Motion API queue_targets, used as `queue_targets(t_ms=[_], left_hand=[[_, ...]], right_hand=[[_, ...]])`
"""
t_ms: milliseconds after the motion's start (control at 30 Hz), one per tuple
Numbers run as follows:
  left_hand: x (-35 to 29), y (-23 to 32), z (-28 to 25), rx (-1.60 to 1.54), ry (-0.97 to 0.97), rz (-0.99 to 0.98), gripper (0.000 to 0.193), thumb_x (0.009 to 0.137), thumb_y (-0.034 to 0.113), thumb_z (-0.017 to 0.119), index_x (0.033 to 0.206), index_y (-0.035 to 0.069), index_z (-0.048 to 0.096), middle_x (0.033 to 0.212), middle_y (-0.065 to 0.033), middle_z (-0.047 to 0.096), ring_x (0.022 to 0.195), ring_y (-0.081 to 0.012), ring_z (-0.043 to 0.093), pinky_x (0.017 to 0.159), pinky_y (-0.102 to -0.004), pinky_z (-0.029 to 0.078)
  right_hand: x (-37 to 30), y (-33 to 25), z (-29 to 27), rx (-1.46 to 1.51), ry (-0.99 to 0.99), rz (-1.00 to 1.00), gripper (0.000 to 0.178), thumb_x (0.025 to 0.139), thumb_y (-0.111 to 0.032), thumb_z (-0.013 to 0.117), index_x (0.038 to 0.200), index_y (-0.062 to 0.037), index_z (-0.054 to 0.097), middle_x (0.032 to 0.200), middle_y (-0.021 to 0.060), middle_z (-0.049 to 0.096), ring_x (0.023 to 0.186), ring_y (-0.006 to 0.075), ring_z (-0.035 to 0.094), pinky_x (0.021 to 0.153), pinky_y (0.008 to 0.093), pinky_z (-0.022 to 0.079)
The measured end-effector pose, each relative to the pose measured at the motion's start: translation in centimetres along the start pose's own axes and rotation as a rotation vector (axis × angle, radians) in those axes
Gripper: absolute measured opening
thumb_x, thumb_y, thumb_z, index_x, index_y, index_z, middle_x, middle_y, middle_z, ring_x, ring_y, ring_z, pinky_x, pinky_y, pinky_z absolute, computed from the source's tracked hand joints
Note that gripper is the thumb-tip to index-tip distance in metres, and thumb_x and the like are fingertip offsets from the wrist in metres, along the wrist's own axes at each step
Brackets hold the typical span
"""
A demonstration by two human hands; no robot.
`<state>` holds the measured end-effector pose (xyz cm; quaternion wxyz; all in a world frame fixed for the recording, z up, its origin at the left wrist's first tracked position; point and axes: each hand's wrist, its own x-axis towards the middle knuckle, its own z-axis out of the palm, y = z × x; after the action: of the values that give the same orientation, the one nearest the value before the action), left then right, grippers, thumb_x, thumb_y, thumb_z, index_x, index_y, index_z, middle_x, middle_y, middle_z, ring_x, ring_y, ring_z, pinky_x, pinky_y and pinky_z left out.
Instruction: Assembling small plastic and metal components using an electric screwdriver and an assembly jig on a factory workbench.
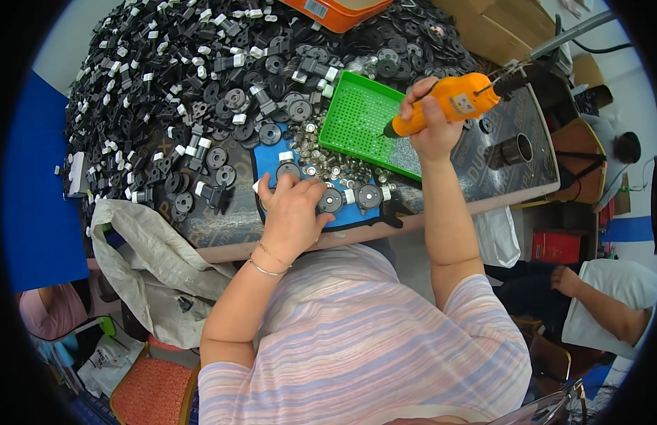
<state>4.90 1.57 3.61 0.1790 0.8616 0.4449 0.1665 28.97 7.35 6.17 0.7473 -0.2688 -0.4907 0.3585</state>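
My right hand [436, 127] is wrapped around an orange electric screwdriver [449, 105]. Its dark tip points down and left over a green perforated basket [335, 131], where small shiny pieces, too small to name, lie along the bottom. My left hand [292, 212] rests with fingers spread on a blue mat [266, 157], its fingertips among black round wheel-like parts. One such disc [287, 170] shows just beyond the fingers. Two more, a black disc [331, 200] and another disc [369, 196], lie to the right of the hand beside white-tipped pieces. The palm hides part of the mat.
A large heap of black parts with white ends [151, 85] covers the table's left and back. Small metal fittings [321, 159] lie beside the basket. An orange bin [343, 14] stands behind; a metal cylinder [516, 150] sits right. Another person [605, 304] is at the right.
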Motion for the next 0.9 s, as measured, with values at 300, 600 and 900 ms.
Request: queue_targets(t_ms=[300,600,900], left_hand=[[0.0,-0.3,0.1,-0.043,0.016,0.007,0.042,0.061,0.023,0.079,0.1,0.012,0.066,0.103,0.0006,0.065,0.101,-0.0216,0.051,0.1,-0.0555,0.02],[-0.2,-0.4,0.3,-0.041,0.023,0.015,0.042,0.06,0.023,0.08,0.099,0.013,0.064,0.101,0.0017,0.064,0.101,-0.021,0.051,0.098,-0.0541,0.021],[-0.1,-0.4,0.8,0.009,0.109,0.043,0.031,0.063,0.024,0.078,0.088,0.015,0.063,0.089,0.003,0.063,0.096,-0.0199,0.051,0.096,-0.0522,0.023]], right_hand=[[-0.1,-3.1,1.3,0.083,-0.101,-0.037,0.035,0.085,-0.032,0.061,0.095,0.0,0.05,0.09,0.012,0.05,0.061,0.0175,0.053,0.055,0.0293,0.043],[-5.0,-2.9,7.8,0.154,-0.397,0.24,0.04,0.08,-0.032,0.071,0.092,0.0029,0.054,0.086,0.0123,0.05,0.06,0.0148,0.056,0.052,0.0238,0.046],[-5.5,-2.4,8.3,0.062,-0.551,0.328,0.025,0.069,-0.013,0.075,0.086,-0.004,0.059,0.086,0.0063,0.057,0.079,0.0185,0.055,0.071,0.0301,0.045]])
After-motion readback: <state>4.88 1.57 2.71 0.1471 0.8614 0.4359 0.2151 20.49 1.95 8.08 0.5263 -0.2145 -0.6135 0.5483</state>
